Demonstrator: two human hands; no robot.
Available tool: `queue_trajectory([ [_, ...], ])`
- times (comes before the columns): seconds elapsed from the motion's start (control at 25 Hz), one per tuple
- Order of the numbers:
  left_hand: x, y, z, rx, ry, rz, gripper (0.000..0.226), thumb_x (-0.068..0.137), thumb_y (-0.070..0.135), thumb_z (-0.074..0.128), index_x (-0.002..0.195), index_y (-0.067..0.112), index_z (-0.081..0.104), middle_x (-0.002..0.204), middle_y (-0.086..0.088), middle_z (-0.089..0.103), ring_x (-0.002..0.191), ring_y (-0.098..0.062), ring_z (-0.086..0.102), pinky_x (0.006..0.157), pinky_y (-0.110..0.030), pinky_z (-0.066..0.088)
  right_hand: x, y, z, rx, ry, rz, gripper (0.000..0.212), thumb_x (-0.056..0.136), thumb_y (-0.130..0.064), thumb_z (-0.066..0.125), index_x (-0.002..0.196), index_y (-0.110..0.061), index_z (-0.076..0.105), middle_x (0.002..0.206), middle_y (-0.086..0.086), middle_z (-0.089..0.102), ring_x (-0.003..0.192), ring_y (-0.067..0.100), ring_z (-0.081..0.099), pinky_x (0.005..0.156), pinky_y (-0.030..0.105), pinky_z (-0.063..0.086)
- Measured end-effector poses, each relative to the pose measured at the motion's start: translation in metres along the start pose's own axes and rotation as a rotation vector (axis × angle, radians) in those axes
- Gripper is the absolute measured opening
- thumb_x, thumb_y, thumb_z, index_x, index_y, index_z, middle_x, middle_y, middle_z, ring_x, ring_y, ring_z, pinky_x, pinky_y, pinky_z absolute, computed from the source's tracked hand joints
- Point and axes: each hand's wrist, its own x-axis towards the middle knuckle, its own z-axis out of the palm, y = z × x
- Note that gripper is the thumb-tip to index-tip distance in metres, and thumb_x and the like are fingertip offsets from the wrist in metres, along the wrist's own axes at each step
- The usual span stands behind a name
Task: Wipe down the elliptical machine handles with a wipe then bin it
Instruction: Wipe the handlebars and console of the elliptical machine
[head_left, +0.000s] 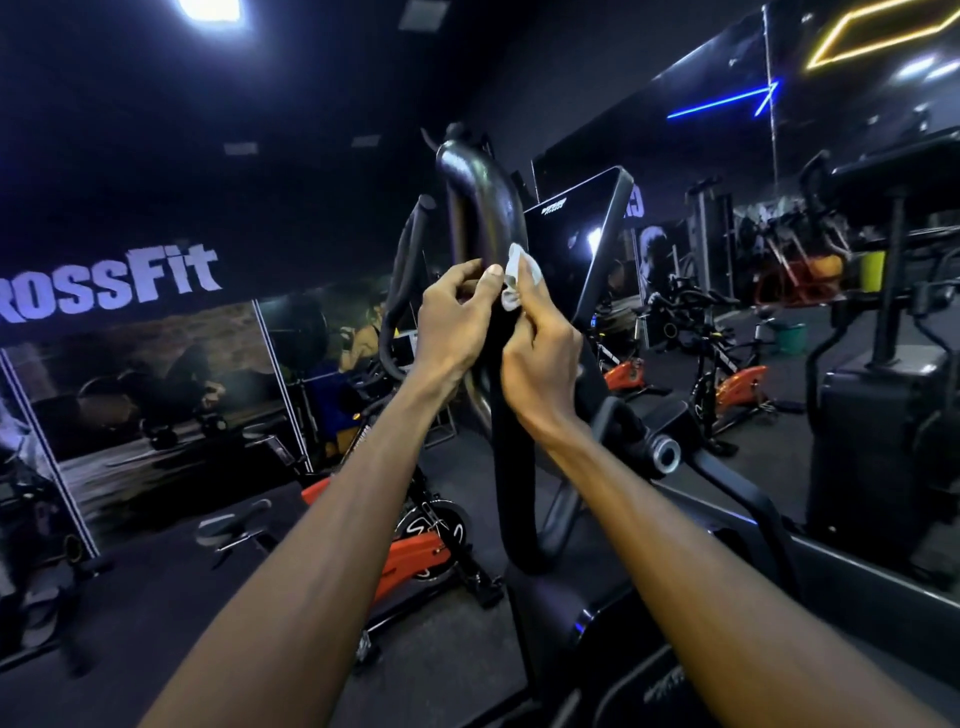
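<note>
White wipe (511, 278), crumpled, pressed against the black elliptical handle (485, 208) about mid-height, just left of the console screen (576, 244). Head view: right hand (540, 358) pinches the wipe between thumb and fingers against the handle's right side. Left hand (452, 322) curls around the handle from the left, thumb touching the wipe. Orange spin bike (415, 556) stands below, on the floor.
</note>
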Motion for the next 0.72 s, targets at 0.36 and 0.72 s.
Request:
queue_trajectory([
  [0.36,-0.042,-0.029,-0.006,0.028,-0.057,-0.039,0.043,0.089,0.041,0.064,0.123,0.016,0.064,0.091,0.004,0.069,0.086,-0.015,0.066,0.087,-0.043,0.057,-0.051,-0.001,-0.014,0.032,-0.012,0.255,0.053,0.102,-0.002,0.039,0.151,-0.022,0.038,0.121,-0.020,0.060,0.111,-0.007,0.057,0.090,0.015,0.045],
  [0.72,-0.091,-0.065,-0.009,0.096,-0.001,0.013,0.031,0.090,0.039,0.066,0.112,0.017,0.069,0.099,-0.001,0.067,0.078,-0.002,0.061,0.075,-0.014,0.050,-0.100,0.022,-0.032,0.127,-0.078,0.459,0.039,0.102,-0.007,0.049,0.141,-0.004,0.050,0.142,-0.001,0.054,0.121,-0.023,0.040,0.112,0.011,0.031],
])
